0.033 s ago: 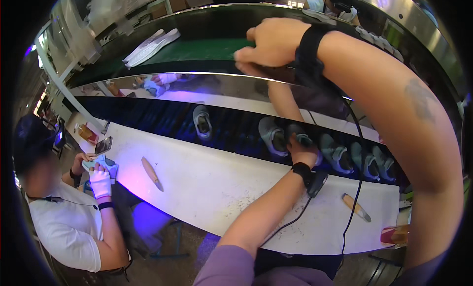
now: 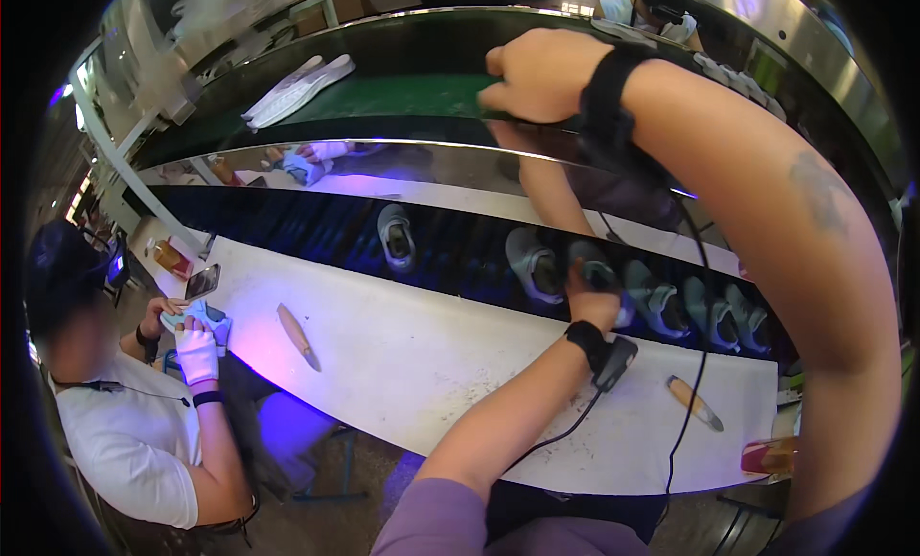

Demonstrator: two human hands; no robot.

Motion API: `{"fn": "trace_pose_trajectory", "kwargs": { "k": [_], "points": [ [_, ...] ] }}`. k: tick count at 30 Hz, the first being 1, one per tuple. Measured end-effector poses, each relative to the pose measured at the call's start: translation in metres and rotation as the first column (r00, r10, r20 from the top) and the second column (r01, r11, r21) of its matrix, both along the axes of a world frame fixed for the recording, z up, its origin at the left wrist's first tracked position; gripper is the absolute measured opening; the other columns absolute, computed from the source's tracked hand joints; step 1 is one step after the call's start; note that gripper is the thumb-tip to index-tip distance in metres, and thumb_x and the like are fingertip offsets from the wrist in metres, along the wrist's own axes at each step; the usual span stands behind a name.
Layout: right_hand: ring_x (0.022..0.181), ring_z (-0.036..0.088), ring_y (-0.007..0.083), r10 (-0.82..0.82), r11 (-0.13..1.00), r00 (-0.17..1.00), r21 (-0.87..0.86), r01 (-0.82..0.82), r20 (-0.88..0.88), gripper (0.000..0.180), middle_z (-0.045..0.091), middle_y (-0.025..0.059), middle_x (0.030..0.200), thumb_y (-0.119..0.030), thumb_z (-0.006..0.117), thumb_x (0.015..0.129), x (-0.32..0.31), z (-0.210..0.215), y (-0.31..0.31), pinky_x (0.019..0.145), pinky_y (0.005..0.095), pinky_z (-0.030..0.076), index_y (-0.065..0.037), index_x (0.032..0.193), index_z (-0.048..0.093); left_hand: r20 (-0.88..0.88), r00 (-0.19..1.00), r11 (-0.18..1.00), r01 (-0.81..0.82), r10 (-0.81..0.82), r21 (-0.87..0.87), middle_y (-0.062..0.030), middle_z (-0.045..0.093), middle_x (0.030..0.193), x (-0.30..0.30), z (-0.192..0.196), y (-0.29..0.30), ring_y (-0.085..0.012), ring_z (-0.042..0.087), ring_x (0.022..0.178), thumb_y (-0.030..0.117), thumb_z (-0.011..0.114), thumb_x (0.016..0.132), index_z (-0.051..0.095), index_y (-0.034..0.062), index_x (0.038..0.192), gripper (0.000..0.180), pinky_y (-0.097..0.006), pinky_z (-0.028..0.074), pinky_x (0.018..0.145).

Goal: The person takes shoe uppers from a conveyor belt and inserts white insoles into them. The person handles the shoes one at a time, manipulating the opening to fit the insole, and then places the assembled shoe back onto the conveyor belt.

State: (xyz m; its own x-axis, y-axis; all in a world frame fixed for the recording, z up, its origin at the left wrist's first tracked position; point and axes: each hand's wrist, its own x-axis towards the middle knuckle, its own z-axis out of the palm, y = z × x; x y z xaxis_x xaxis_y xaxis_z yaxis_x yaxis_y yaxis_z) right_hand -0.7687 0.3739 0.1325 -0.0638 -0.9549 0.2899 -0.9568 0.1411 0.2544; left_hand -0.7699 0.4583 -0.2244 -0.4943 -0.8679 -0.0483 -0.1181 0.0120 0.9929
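My left hand (image 2: 592, 303) reaches down to a row of grey-green shoes on the dark lower conveyor. Its fingers close on the heel end of one grey shoe (image 2: 594, 261), partly hidden by the hand. Left of it stands another grey shoe (image 2: 535, 266), and to the right a third shoe (image 2: 657, 299) with more behind. Stretched over the green upper belt (image 2: 402, 96) is my right hand (image 2: 546, 77), fingers bent and apart, nothing visible in them. A pair of white soles (image 2: 297, 92) lies on that belt, farther left.
A lone shoe (image 2: 396, 238) stands on the lower conveyor. Two wooden-handled tools (image 2: 299, 337) (image 2: 694, 404) lie on the white worktop (image 2: 402, 364). A black cable (image 2: 704, 297) hangs by my right arm. At left, a co-worker (image 2: 134, 422) in white gloves handles a light-blue shoe.
My right hand has drawn slightly up and right over the green belt, its fingers more bent. My left hand stays at the same shoe. The whole view has shifted a little.
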Motion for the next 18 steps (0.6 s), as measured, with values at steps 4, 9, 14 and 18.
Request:
{"fn": "trace_pose_trajectory", "kwargs": {
  "k": [4,9,14,18],
  "points": [
    [0.095,0.067,0.0412,-0.128,0.977,0.985,-0.186,0.105,-0.113,0.032,0.069,0.0254,0.099,-0.015,0.054,0.089,-0.023,0.01,0.029,0.083,0.0512,0.053,-0.005,0.118,0.064,-0.352,0.781,0.775,0.601,-0.517,0.195,-0.0154,0.058,0.125,0.087,0.079,0.013,-0.0218,0.058,0.115,0.002,0.065,0.079,0.038,0.005,0.148,0.074,-0.033,0.05,0.092],
    [0.1,0.068,0.0261,-0.019,0.948,0.477,-0.137,0.289,0.879,0.04,0.069,0.0117,0.108,-0.028,0.064,0.093,-0.102,0.025,0.083,0.088,0.0415,0.054,-0.005,0.126,0.061,-0.158,0.49,0.493,0.87,-0.857,0.024,-0.0134,0.058,0.132,0.194,0.101,-0.008,-0.0237,0.061,0.115,0.008,0.068,0.081,0.049,0.0058,0.141,0.062,-0.036,0.05,0.099],
    [0.112,0.062,0.0177,0.396,0.845,0.55,-0.526,0.094,0.735,0.044,0.063,0.0085,0.125,-0.033,0.061,0.099,-0.077,-0.009,0.177,0.091,0.0282,0.048,-0.005,0.133,0.057,0.328,0.478,0.349,0.856,-0.815,-0.382,-0.0185,0.06,0.131,0.264,0.098,-0.008,-0.0382,0.06,0.117,0.003,0.067,0.077,0.061,0.0059,0.128,0.051,-0.044,0.049,0.101],
    [0.092,0.061,0.0082,0.122,0.608,0.769,-0.66,0.441,0.627,0.032,0.068,0.0008,0.101,-0.029,0.066,0.098,-0.142,-0.01,0.278,0.086,0.0226,0.046,-0.003,0.117,0.068,0.383,0.679,0.255,0.643,-0.627,-0.722,-0.016,0.06,0.126,0.265,0.103,0.053,-0.0341,0.056,0.118,0.0,0.065,0.076,0.062,0.0061,0.121,0.045,-0.047,0.044,0.101]
  ]
}}
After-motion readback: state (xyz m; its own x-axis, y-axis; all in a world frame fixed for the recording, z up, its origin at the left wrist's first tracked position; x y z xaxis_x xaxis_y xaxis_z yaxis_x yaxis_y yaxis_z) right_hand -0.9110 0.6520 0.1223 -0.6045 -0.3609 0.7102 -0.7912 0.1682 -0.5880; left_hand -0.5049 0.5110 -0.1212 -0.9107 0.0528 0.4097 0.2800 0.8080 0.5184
